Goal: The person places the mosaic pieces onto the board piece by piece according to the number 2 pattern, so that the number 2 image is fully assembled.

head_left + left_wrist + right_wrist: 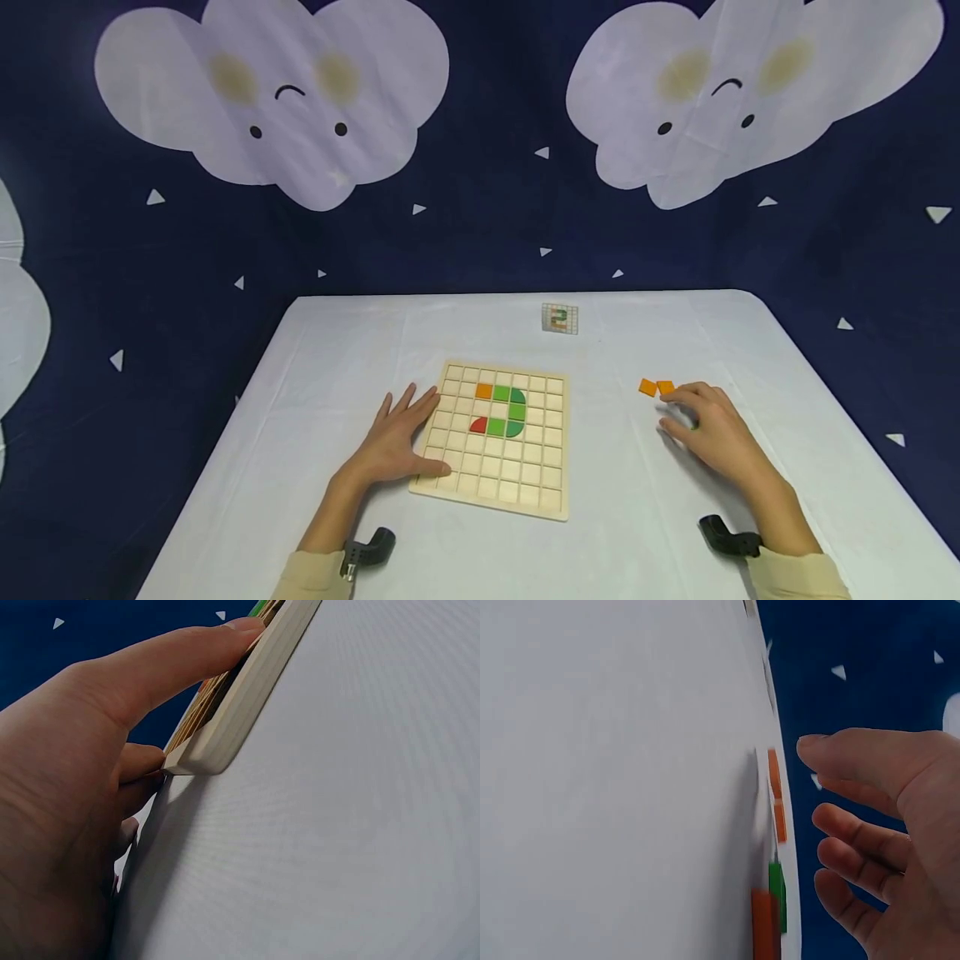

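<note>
A wooden grid board (488, 442) lies on the white table. My left hand (393, 443) rests along its left side, fingers spread and thumb on the cells; the left wrist view shows the thumb (172, 664) over the raised rim. On the grid, an orange square (483, 391), several green pieces (517, 412) and a red quarter-round piece (478, 425) form a curve. My right hand (708, 427) hovers above loose pieces at the right, fingers loosely bent and holding nothing. Two orange squares (648, 387) lie by its fingertips. Below it, the right wrist view shows a green piece (778, 896) and an orange-red one (763, 924).
A small card (560, 318) with a coloured grid pattern lies beyond the board, near the back of the table (637, 500). Behind the table hangs a dark blue cloth (495, 225) with clouds and white triangles. Black cameras (727, 537) are strapped to both wrists.
</note>
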`<state>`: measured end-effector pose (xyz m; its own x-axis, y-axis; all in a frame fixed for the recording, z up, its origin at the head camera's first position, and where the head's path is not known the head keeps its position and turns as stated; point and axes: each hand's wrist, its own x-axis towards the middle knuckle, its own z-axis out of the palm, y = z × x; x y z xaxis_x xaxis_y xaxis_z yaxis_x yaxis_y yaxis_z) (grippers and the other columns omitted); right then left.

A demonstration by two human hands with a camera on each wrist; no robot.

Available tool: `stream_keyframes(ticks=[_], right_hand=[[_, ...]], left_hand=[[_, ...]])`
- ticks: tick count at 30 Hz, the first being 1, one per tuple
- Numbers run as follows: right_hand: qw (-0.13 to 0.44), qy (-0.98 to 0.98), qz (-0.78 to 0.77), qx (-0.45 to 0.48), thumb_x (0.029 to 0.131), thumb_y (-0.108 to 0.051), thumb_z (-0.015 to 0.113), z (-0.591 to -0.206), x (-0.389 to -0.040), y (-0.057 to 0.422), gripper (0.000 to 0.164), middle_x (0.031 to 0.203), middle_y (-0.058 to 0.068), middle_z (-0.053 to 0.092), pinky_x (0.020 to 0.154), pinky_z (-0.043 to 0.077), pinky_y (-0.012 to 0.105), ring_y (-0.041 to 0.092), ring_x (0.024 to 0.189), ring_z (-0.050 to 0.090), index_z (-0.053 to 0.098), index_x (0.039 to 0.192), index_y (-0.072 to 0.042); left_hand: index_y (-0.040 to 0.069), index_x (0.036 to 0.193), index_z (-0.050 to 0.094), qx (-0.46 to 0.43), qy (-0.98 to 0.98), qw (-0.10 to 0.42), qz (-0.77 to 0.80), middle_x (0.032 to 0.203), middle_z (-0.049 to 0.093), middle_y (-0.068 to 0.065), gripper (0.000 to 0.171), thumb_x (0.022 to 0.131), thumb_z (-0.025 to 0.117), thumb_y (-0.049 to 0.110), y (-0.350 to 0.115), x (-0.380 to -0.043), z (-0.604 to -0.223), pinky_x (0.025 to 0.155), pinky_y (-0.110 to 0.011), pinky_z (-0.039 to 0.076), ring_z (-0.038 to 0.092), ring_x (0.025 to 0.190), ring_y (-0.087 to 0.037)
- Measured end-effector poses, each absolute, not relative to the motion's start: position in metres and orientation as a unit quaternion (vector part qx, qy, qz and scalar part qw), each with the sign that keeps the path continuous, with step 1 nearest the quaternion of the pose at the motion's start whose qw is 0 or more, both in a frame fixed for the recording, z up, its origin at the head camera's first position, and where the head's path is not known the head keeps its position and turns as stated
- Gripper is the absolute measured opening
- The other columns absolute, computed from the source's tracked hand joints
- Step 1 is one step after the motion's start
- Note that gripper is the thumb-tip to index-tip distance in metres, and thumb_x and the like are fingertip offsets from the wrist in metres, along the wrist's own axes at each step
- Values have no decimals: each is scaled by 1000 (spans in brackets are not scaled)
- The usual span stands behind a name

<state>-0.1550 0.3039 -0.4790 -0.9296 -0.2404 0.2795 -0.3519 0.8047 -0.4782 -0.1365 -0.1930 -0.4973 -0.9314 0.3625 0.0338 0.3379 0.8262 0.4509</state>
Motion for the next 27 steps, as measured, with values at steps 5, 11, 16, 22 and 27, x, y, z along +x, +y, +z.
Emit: stream_keyframes(ticks=[5,11,16,22,27], right_hand=[[85,-952,261,138,83,-22,77,-483,-154,316,40,117,16,55,87,38,57,39,109,46,66,116,-4],[72,-959,246,122,81,-16,76,-485,-153,323,41,113,18,57,85,39,57,39,106,47,65,118,-1],[53,-964,236,113,83,-15,74,-484,-151,326,39,109,18,59,82,41,57,36,100,50,65,118,0],[43,-965,235,104,82,-14,73,-482,-149,332,36,104,14,61,75,42,50,31,92,52,67,115,-2],[31,-970,228,85,81,-18,74,-479,-147,341,34,99,11,62,69,42,43,27,87,53,68,112,-4]], left_hand=[[12,151,32,184,956,21,228,156,25,3,119,58,73,75,-194,-136,-497,115,-51,-2,6,146,-24],[12,151,32,185,956,22,226,156,25,3,119,59,72,76,-194,-136,-498,115,-51,-2,6,146,-25],[13,151,31,184,957,23,225,156,25,4,119,59,72,75,-193,-137,-498,115,-49,-2,6,146,-23],[13,151,32,183,956,22,227,156,25,4,119,58,72,76,-193,-136,-498,115,-49,-2,6,146,-23],[13,151,31,182,957,25,225,156,24,5,119,58,71,77,-194,-137,-499,115,-48,-3,5,146,-22]])
